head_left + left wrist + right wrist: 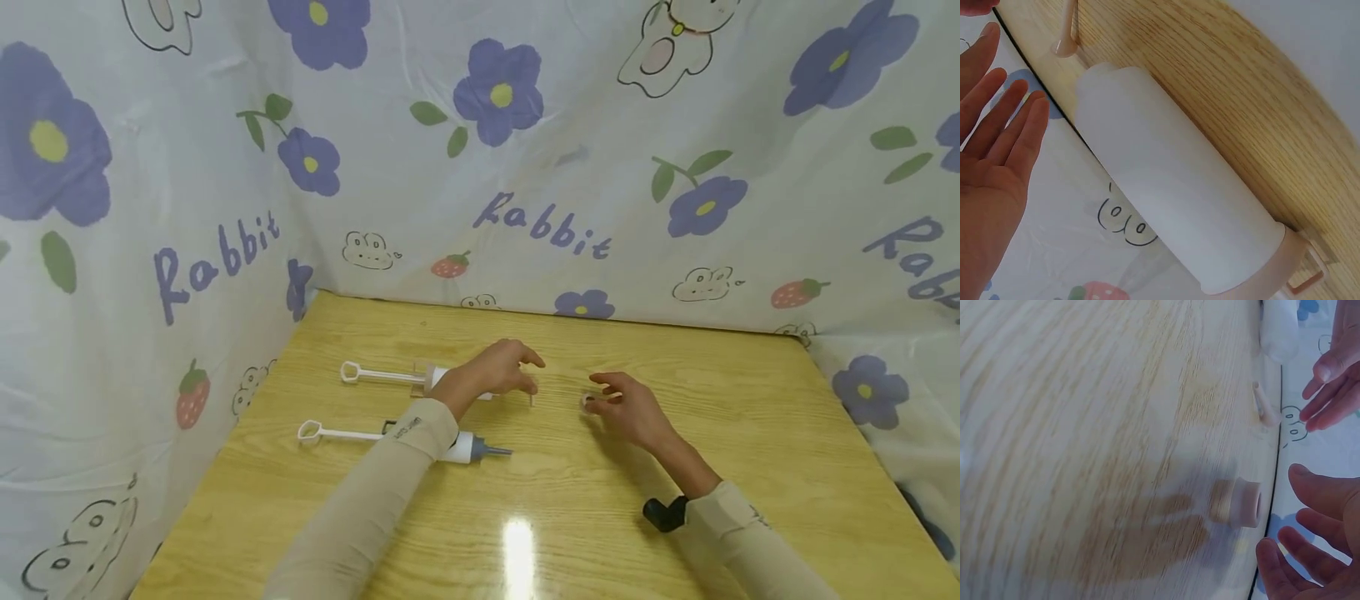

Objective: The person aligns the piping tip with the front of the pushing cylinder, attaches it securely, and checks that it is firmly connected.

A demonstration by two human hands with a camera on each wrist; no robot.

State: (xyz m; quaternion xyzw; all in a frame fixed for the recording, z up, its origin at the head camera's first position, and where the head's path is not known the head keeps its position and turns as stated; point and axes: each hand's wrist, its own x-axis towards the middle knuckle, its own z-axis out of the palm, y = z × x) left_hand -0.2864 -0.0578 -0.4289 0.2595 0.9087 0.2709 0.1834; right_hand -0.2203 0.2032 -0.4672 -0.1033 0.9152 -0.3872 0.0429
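My left hand [498, 367] hovers with relaxed fingers beside a large white syringe with a pinkish collar; its barrel [1172, 181] fills much of the left wrist view. A small pinkish nozzle [1264, 406] rests apart from that barrel, near the left fingertips in the head view. On the right, my right hand [630, 408] has thumb and fingers spread around a short pinkish ring-shaped cap [1245, 503]. This cap sits on the wood, and the right wrist view shows a gap between it and the fingertips. Neither hand holds anything.
A second white syringe [459, 448] with a grey nozzle lies nearer me, partly behind the left sleeve [375, 500]. Both plungers point left. The wooden table [750, 433] meets a flower-printed cloth [450, 200] at its back and sides. A black device [666, 512] sits at my right wrist.
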